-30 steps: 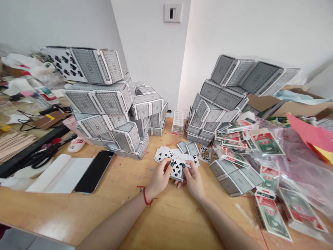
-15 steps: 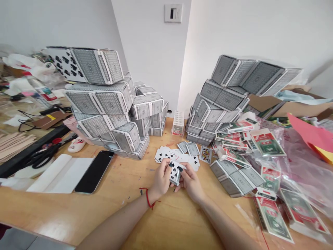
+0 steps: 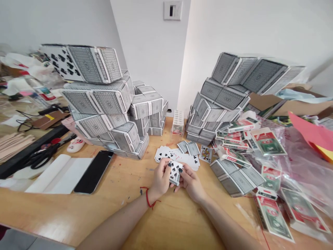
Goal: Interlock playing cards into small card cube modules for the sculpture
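Between my two hands are playing cards (image 3: 175,172) with black spade pips facing me. My left hand (image 3: 161,175) pinches their left side, thumb on the face. On the right edge, my right hand (image 3: 191,180) grips the cards with thumb and fingers. Just beyond lie spread face-up cards (image 3: 165,152) and two small grey folded card pieces (image 3: 187,147). A queen card (image 3: 205,153) rests to their right. Close to my right hand is a block built of grey-backed cards (image 3: 237,176).
Tall stacks of card-built blocks rise at left (image 3: 99,99) and right (image 3: 226,95). A phone (image 3: 94,172), white paper (image 3: 56,173) and scissors (image 3: 43,154) lie left. Red-green card boxes (image 3: 274,217) and plastic wrap (image 3: 304,152) cover the right. A clear box (image 3: 178,123) stands at the back.
The view has shifted very slightly. Both hands keep hold of the cards in nearly the same place, and my right thumb sits slightly differently at the edge.
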The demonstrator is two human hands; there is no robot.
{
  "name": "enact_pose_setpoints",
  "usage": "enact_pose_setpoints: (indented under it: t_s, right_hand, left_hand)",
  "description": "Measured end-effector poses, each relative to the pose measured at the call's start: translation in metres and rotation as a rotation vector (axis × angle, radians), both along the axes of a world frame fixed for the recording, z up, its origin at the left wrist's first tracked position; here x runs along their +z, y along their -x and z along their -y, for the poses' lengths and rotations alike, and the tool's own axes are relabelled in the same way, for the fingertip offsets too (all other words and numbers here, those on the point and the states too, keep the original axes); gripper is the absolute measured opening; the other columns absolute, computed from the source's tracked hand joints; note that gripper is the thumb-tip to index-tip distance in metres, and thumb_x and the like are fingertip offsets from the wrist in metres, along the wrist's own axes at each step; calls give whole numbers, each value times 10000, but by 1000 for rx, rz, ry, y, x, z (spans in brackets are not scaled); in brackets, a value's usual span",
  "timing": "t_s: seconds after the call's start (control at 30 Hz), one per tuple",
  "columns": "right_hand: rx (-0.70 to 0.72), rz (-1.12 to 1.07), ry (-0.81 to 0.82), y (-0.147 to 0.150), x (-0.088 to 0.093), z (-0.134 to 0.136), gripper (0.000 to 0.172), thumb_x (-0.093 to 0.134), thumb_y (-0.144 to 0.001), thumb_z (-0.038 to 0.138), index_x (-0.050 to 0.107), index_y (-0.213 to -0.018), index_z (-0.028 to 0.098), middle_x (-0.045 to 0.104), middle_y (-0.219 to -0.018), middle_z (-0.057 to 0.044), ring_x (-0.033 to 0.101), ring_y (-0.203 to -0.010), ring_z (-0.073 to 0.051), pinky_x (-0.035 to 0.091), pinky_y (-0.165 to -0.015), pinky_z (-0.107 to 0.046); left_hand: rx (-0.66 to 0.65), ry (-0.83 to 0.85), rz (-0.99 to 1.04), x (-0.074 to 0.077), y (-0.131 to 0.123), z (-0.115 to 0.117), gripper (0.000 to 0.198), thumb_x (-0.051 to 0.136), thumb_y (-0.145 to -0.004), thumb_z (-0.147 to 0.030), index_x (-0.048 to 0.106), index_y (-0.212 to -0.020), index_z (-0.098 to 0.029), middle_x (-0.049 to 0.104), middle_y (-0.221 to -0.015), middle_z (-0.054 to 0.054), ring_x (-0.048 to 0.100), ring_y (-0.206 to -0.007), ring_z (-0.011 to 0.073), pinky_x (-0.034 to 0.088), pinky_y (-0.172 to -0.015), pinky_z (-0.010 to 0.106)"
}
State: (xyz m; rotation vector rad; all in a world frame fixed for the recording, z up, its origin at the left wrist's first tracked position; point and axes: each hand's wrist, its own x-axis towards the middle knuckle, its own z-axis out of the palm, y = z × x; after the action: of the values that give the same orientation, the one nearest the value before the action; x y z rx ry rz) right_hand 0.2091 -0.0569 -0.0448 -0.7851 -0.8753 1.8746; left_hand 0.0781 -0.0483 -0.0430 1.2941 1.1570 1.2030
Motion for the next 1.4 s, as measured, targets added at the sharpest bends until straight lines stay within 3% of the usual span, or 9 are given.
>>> enact_pose_setpoints:
  t_s: [0.37, 0.63, 0.73, 0.9, 1.0, 1.13, 1.27, 1.33, 1.4]
  right_hand:
    - [-113, 56, 33, -1, 3, 2, 461, 614, -750, 380, 504, -1150, 181, 670, -657, -19, 647, -515, -163, 479, -410, -221]
    - [-126, 68, 59, -1, 0, 1, 363, 625, -721, 372, 608, -1020, 167, 658, -551, -12, 624, -459, -169, 483, -421, -256]
    - [-91, 29, 52, -1, 0, 2, 310, 612, -735, 363, 595, -974, 167, 670, -589, -25, 641, -488, -178, 505, -433, -270]
    - [89, -85, 103, -2, 4, 2, 394, 537, -773, 400, 489, -1103, 190, 696, -862, -90, 686, -687, -226, 554, -491, -333]
    - [140, -64, 148, -2, 5, 1, 353, 475, -825, 454, 491, -1041, 175, 696, -808, -96, 686, -663, -220, 548, -447, -305]
    - [194, -34, 113, -4, 2, -1, 300, 579, -789, 425, 518, -878, 145, 683, -711, -70, 684, -615, -187, 552, -462, -265]
    - [178, 5, 90, -6, 0, -3, 306, 626, -753, 420, 526, -796, 134, 664, -627, -49, 677, -573, -177, 528, -408, -212]
    - [134, 22, 76, -6, -1, -4, 313, 631, -746, 422, 539, -795, 127, 664, -632, -50, 675, -580, -171, 545, -438, -228]
    - [79, 46, 60, -6, -2, -4, 325, 631, -745, 425, 559, -837, 121, 671, -678, -57, 677, -616, -173, 563, -471, -253]
  left_hand:
    - [-38, -18, 1, 2, -1, 1, 149, 366, -849, -239, 459, -953, -186, 516, -689, -18, 478, -530, 94, 393, -470, 192]
    - [-30, -37, 20, 2, 0, 2, 85, 385, -818, -241, 453, -841, -196, 448, -612, -43, 431, -494, 88, 359, -466, 193]
    - [-25, -35, 41, 2, 3, 2, 67, 387, -794, -234, 439, -783, -195, 413, -579, -50, 396, -478, 86, 331, -447, 189]
    - [-45, -34, 87, 7, 8, 1, 77, 408, -752, -260, 435, -769, -190, 436, -579, -44, 404, -480, 92, 332, -449, 197]
    - [-86, -69, 65, 8, 9, 2, 117, 442, -763, -301, 447, -754, -185, 467, -603, -32, 435, -510, 99, 350, -472, 205]
    - [-107, -76, -13, 6, 9, 4, 162, 456, -798, -327, 477, -737, -178, 459, -573, -36, 413, -468, 86, 327, -447, 199]
    - [-88, -68, -64, 4, 9, 3, 154, 472, -806, -303, 537, -863, -175, 498, -576, -36, 444, -472, 89, 350, -463, 199]
    - [-25, -73, -91, 4, 8, 1, 216, 497, -792, -280, 547, -973, -175, 550, -631, -20, 502, -526, 105, 392, -502, 207]
    - [26, -81, -145, 3, 7, -2, 224, 517, -777, -268, 580, -968, -169, 608, -721, 15, 560, -619, 130, 433, -561, 225]
